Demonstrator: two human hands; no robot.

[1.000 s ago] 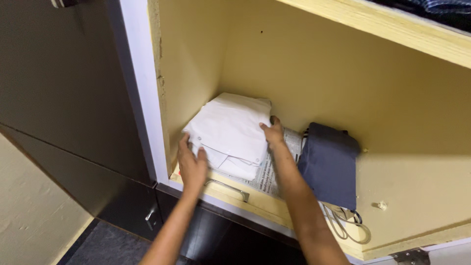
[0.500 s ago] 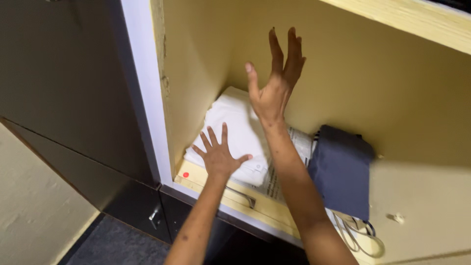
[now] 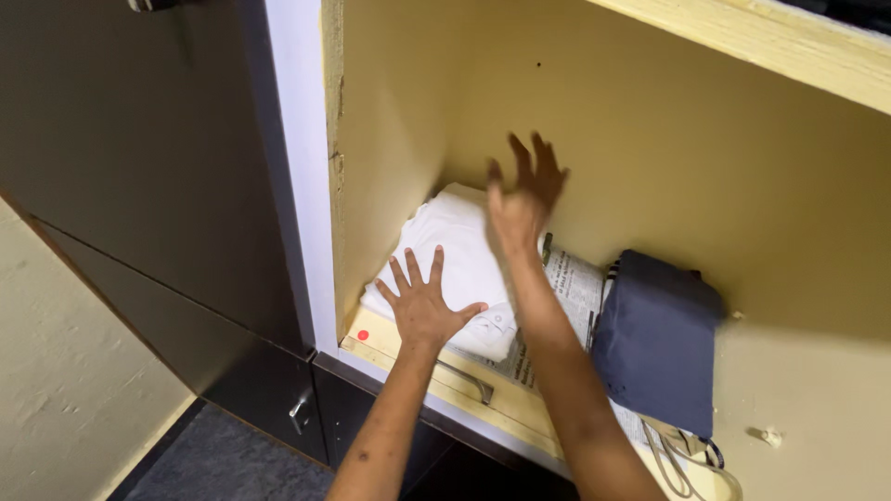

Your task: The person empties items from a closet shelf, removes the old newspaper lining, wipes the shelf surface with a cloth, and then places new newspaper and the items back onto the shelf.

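I have my left hand (image 3: 424, 304) flat, fingers spread, palm down on the folded white cloth garment (image 3: 455, 264) that lies in the left corner of the pale yellow wooden cupboard shelf (image 3: 817, 436). The garment sits directly under that palm and reaches beyond the fingertips toward the back wall. My right hand (image 3: 520, 199) is raised above the far edge of the same garment, fingers apart and holding nothing; it is blurred, so I cannot tell for sure whether any fingertip brushes the cloth, though it looks clear of it. The garment lies below that hand and mostly on its left side.

Under the garment, and showing to the right of my right forearm, is a sheet of printed newspaper (image 3: 575, 288) lining the shelf. Further right of that forearm lies a folded dark blue cloth bundle (image 3: 657, 339), apart from both hands. Near my right elbow, at the front edge of the shelf, some pale cords (image 3: 677, 468) hang over. Below my left wrist is a metal drawer handle (image 3: 469, 380).
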